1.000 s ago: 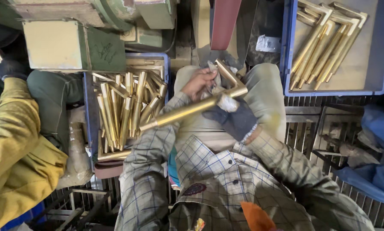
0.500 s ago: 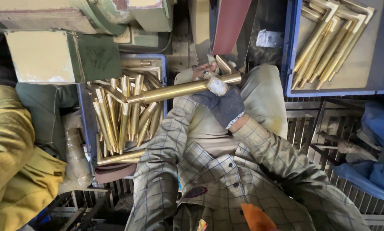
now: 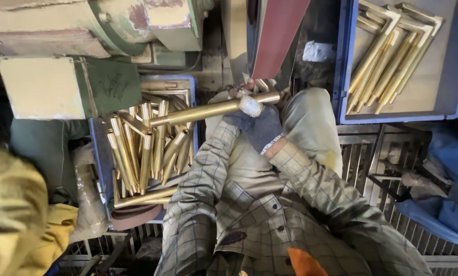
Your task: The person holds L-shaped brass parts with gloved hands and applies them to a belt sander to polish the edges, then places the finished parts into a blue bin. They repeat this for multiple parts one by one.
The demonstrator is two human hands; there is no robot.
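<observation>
Right hand: my gloved right hand (image 3: 259, 128) closes around the brass tube (image 3: 213, 109).
Left hand: my left hand (image 3: 239, 92) is mostly hidden behind it; grip unclear.
Tube: nearly level, its far end at the red sanding belt (image 3: 277, 36).
Left crate (image 3: 97, 148): loose brass pieces (image 3: 145, 148).
Right crate (image 3: 344, 76): angled brass parts (image 3: 387, 56).
</observation>
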